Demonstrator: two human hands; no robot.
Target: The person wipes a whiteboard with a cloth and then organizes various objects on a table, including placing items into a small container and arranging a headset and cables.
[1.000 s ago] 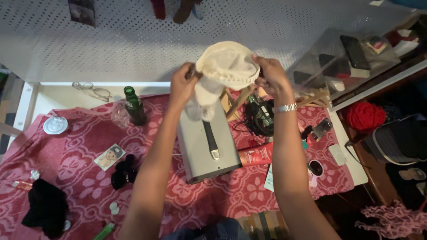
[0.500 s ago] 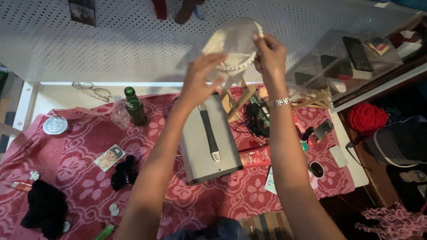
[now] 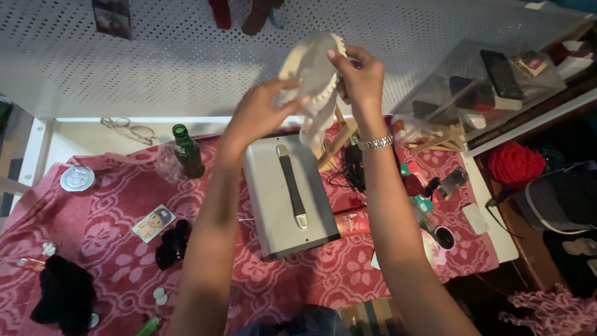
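The cream crocheted piece (image 3: 314, 68) has turned from flat-open to edge-on and sits higher, at 12 o'clock above the grey case (image 3: 289, 196) on the desk. Left hand (image 3: 258, 115) and right hand (image 3: 357, 78) fingers pinch its rim; likely being reshaped.

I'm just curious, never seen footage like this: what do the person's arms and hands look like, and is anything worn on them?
Both forearms are bare, with no sleeves showing. The left hand wears nothing visible. The right hand has a silver metal-link wristwatch on its wrist. No gloves.
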